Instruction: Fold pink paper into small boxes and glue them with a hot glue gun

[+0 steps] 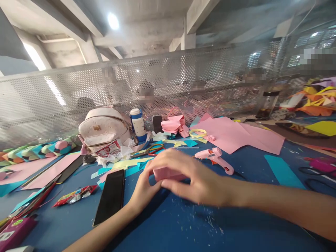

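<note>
A small folded piece of pink paper [168, 174] is held between my two hands above the blue table. My left hand [147, 183] grips it from the left, thumb and fingers closed on its edge. Over its top and near side curls my right hand [193, 175], which hides much of the paper and is slightly blurred. Just beyond my right hand lies a pink hot glue gun [214, 159] on its side. A black smartphone [110, 197] rests left of my left hand.
Behind stand a white backpack [103, 127], a bottle [138, 126] and a perforated metal screen [168, 80]. Scissors [148, 150] and paper scraps lie beyond my hands. Pink sheets [241, 134] and a blue strip [283, 171] lie right; a red snack wrapper [75, 196] lies left.
</note>
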The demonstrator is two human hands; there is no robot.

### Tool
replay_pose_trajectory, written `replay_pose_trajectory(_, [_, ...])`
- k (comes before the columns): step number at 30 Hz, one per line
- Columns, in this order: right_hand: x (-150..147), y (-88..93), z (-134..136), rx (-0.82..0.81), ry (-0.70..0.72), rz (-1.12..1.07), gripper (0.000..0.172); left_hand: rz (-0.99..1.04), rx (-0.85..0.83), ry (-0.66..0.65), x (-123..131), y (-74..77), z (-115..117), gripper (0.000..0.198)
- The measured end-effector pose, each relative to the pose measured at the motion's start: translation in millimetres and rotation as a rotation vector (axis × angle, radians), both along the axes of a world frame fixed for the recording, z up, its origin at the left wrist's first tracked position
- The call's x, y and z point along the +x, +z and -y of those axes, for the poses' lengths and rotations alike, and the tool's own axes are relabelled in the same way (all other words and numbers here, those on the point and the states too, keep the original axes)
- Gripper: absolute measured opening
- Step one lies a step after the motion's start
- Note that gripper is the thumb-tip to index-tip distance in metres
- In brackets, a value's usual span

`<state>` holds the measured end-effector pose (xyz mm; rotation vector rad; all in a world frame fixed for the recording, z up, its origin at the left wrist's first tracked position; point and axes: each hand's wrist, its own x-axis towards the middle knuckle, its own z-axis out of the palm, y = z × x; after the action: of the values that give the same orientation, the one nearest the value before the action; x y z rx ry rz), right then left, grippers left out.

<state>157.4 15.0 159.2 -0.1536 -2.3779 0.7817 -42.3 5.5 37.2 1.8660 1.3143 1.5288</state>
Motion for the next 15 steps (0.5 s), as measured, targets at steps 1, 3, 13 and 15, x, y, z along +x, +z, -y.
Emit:
replay_pose_trajectory(1, [4.4, 2.0, -14.5, 0.077, -0.101, -0.019, 0.031, -0.003, -0.014, -0.018, -1.0, 1.8, -0.3, 0.045])
replay_pose_trajectory(3, [15.1, -2.6, -36.3, 0.108, -0.253, 0.059, 0.047, -0.012, -0.046, -0.065, -3.2, 5.0, -0.5, 0.052])
replay_pose_trajectory(13, [33.6, -63.9, -57.8, -0.348, -0.349, 0.188, 0.032, -0.179, 0.081, -0.058, -7.7, 10.9, 2.5, 0.055])
replay_pose_trajectory(15, [32.0, -70.8, -57.0, -0.386, -0.343, 0.207, 0.035, -0.182, 0.071, -0.054, -6.8, 10.4, 3.4, 0.054])
